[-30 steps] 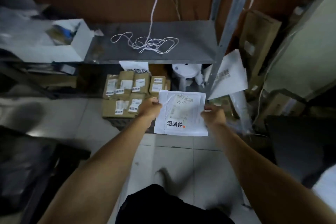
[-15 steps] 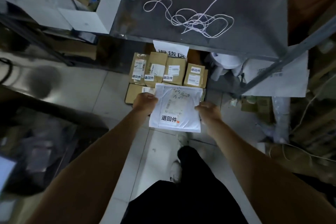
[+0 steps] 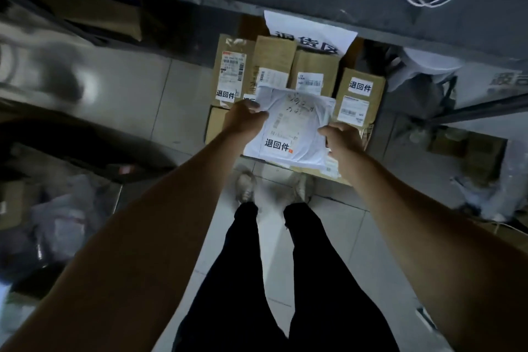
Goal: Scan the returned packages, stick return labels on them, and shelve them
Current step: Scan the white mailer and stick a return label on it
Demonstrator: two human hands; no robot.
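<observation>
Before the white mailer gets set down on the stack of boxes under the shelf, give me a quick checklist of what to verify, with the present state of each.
1. Both hands hold the white mailer: ok. The left hand grips its left edge, the right hand its right edge.
2. Return label on the mailer: ok, at its lower left.
3. Mailer over the stacked cardboard boxes: ok, it hangs above them.
4. Right zone: ok, the paper sign hangs from the shelf edge above the boxes.
5. Boxes below carry return labels: ok for two; the others cannot tell.
6. Mailer scanned: cannot tell.
</observation>
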